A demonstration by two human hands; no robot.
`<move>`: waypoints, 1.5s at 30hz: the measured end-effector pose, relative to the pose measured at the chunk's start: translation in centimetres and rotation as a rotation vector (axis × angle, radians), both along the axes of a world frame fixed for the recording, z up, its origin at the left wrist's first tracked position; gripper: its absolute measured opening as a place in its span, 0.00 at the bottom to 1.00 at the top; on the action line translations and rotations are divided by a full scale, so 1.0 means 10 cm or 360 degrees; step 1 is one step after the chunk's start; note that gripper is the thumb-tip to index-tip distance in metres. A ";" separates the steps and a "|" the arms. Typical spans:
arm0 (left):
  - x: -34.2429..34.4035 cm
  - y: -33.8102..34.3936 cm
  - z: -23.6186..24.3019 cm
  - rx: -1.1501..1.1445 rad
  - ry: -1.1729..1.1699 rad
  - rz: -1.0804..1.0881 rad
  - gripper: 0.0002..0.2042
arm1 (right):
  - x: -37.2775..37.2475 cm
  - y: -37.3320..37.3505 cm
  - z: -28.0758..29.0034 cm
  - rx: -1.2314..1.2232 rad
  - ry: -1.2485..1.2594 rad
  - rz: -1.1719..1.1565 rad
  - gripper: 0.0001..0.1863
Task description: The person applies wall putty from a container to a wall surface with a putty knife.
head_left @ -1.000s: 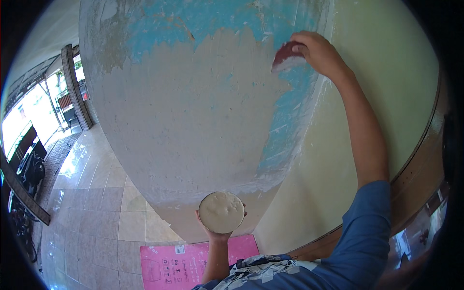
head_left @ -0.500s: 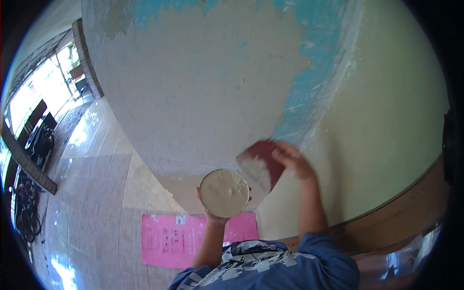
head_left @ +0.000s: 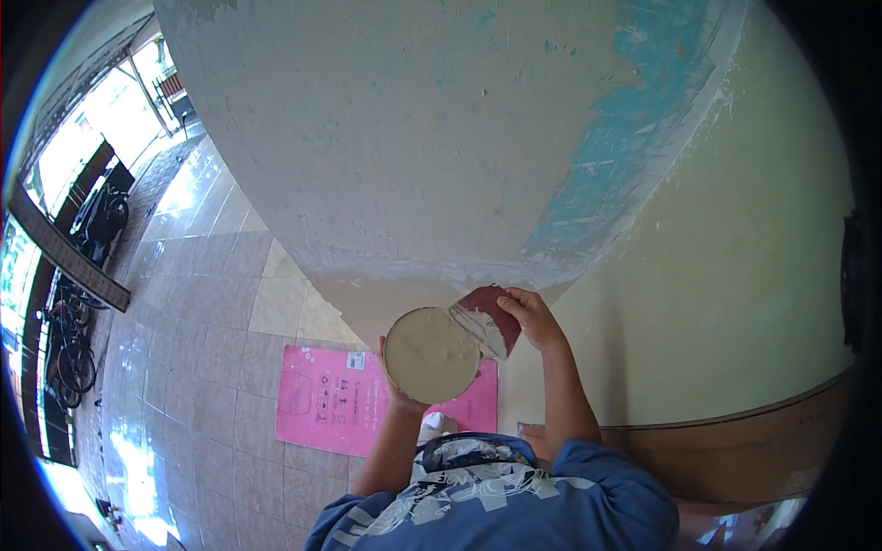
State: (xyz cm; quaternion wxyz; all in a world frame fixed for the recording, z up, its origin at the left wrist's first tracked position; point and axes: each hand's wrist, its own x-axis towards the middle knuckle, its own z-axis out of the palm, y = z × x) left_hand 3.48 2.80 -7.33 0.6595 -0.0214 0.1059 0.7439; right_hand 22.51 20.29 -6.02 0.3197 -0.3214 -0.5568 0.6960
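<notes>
In the head view, the left hand point(head_left: 402, 397) is grasping a round tub point(head_left: 386, 360) from below, its thumb at the left side and fingertips showing at the right. The tub is full nearly to its rim with smooth beige paste point(head_left: 432, 356), slightly lumpy toward the right, and it sits in front of the person's chest, open side up.

The right hand point(head_left: 535, 317) is closed on a dark red scraper point(head_left: 501, 308), pinching its upper right part between thumb and fingers. The scraper tilts at the upper right rim of the tub, with pale paste along its lower left edge; whether it touches the rim I cannot tell.

Beyond both hands stands a wall point(head_left: 395, 156) coated mostly in grey, with a strip of blue paint point(head_left: 606, 156) down its right side. A pale green wall point(head_left: 726, 275) meets it on the right. Below the tub, a pink sheet point(head_left: 317, 395) lies on the tiled floor point(head_left: 207, 312). At far left are a bicycle point(head_left: 75, 358) and a dark motorbike point(head_left: 101, 219). The person wears a blue shirt point(head_left: 588, 505).
</notes>
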 end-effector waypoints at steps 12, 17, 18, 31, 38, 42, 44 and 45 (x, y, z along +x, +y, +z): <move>-0.19 -0.15 -0.31 0.0017 0.0130 -0.0235 0.41 | -0.07 -0.13 -0.45 -0.0004 0.0006 -0.0282 0.12; -0.35 -0.16 -0.06 0.0352 0.0078 -0.0430 0.40 | -0.14 -0.20 -0.12 -0.0165 0.0389 -0.0330 0.22; -0.41 -0.19 -0.07 0.0267 0.0164 -0.0434 0.40 | -0.17 -0.28 0.01 -0.0168 0.0392 -0.0330 0.22; -1.08 -0.49 -0.07 0.0059 -0.0003 -0.0158 0.35 | -0.92 -1.01 0.59 0.0033 -0.0028 -0.0012 0.22; -1.28 -0.57 -0.04 0.0073 -0.0031 -0.0180 0.35 | -1.13 -1.20 0.61 0.0238 -0.0310 -0.0073 0.21; -1.36 -0.58 -0.01 0.0151 -0.0075 -0.0233 0.35 | -1.21 -1.28 0.57 0.0219 -0.0157 -0.0111 0.21; -1.38 -0.58 0.02 0.0108 -0.0047 -0.0220 0.35 | -1.20 -1.29 0.58 0.0191 -0.0195 -0.0101 0.20; -1.40 -0.57 0.02 0.0063 -0.0018 -0.0198 0.35 | -1.21 -1.30 0.59 0.0192 -0.0194 -0.0110 0.20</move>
